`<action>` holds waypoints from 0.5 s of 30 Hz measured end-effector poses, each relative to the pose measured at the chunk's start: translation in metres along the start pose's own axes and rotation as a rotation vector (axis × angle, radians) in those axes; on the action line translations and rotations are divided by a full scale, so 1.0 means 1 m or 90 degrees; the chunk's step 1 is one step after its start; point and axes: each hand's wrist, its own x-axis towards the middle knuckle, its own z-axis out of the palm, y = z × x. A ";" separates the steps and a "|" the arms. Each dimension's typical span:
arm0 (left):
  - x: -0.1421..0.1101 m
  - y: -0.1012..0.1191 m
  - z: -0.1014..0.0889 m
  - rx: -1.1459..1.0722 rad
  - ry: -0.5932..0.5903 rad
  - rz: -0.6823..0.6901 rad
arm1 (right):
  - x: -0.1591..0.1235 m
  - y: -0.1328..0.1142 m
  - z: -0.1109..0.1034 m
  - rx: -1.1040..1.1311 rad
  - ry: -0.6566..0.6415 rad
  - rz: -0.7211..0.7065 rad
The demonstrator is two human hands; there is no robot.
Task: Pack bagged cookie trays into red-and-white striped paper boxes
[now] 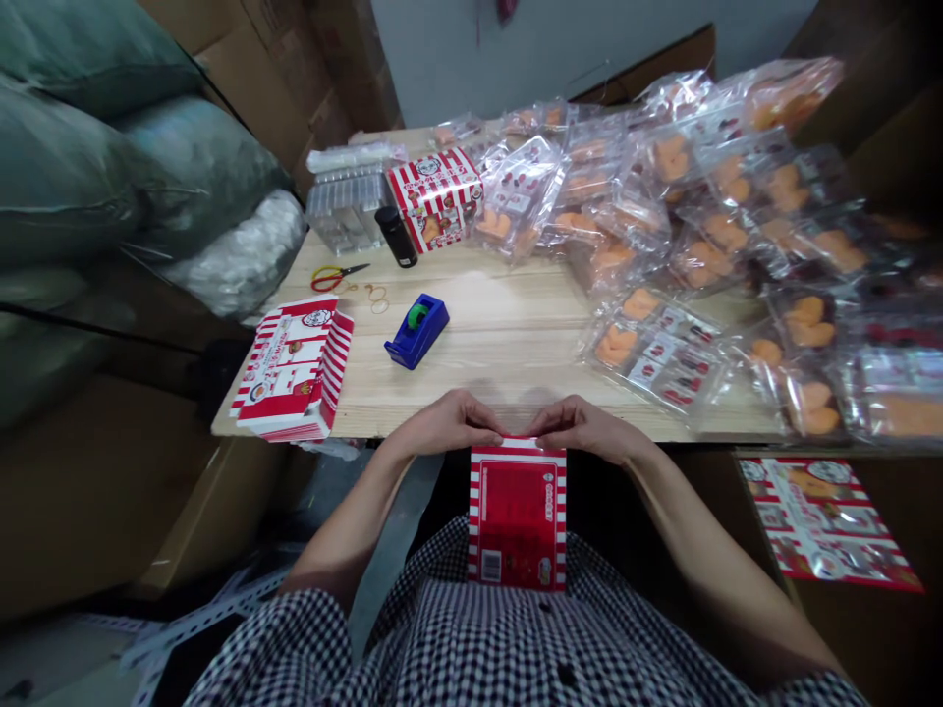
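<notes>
I hold a red box with red-and-white striped edges upright against my lap, just below the near edge of the wooden table. My left hand pinches the box's top edge from the left. My right hand pinches the same edge from the right. The fingertips of both hands nearly meet at the middle of the top edge.
A stack of flat striped boxes lies at the table's left corner. A blue tape dispenser, scissors, rubber bands, a black cylinder and an assembled striped box lie beyond. Bagged orange items cover the right side. A printed bag sits lower right.
</notes>
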 end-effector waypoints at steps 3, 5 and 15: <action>0.005 -0.001 -0.003 0.035 0.018 0.004 | 0.003 -0.001 0.000 0.011 0.014 -0.004; 0.005 -0.004 0.002 0.052 0.048 0.003 | 0.000 0.003 0.003 0.038 0.030 -0.011; -0.032 0.003 0.020 0.082 0.100 0.092 | -0.024 0.019 0.022 -0.063 0.096 -0.129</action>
